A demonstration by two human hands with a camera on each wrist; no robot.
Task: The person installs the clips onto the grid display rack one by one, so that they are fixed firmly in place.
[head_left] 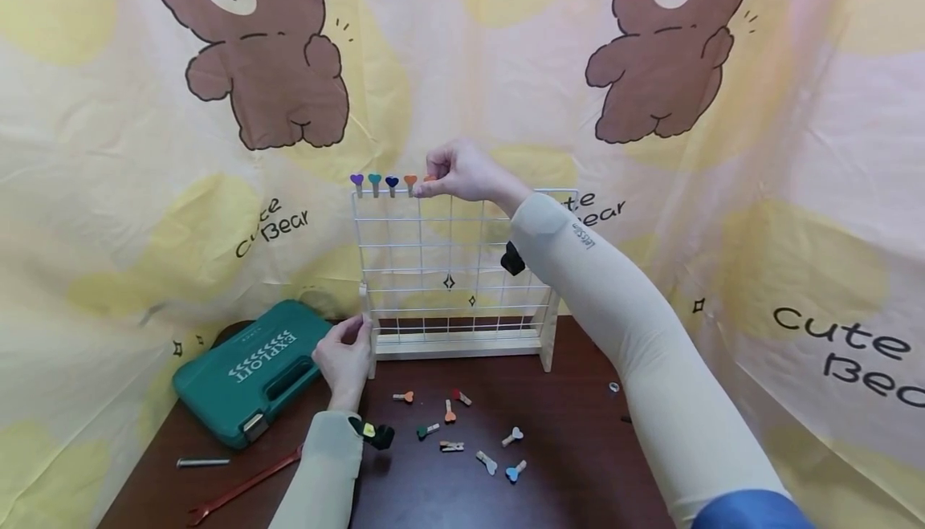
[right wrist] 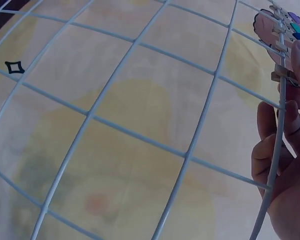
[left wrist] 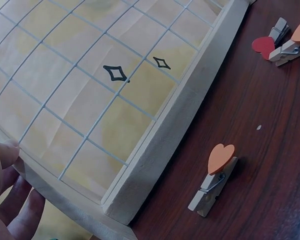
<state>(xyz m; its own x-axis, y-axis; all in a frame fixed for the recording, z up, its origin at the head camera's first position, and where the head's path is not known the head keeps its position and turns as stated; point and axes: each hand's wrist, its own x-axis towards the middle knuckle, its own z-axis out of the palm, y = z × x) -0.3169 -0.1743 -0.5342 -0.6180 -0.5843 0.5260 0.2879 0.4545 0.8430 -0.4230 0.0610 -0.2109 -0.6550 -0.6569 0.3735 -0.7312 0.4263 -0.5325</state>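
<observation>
A white wire grid rack (head_left: 450, 245) stands upright in a wooden base (head_left: 455, 346). My right hand (head_left: 462, 172) is at its top bar, pinching an orange heart clothespin (head_left: 429, 179) mostly covered by the fingers. That pin's wooden jaws (right wrist: 286, 74) sit at the bar in the right wrist view. Left of it along the bar are a purple heart clothespin (head_left: 357, 181), a teal one (head_left: 374, 181), a dark blue one (head_left: 392, 182) and another orange one (head_left: 410, 181). Down at the rack's left side, my left hand (head_left: 344, 356) grips the wooden upright (left wrist: 55, 202) between thumb and fingers.
Several loose heart clothespins lie before the rack, among them an orange one (left wrist: 216, 172), a red one (left wrist: 264, 46) and a blue one (head_left: 516, 472). A green tool case (head_left: 253, 368), a red wrench (head_left: 246, 487) and a metal bolt (head_left: 203, 462) lie at left. A printed curtain (head_left: 462, 55) hangs behind.
</observation>
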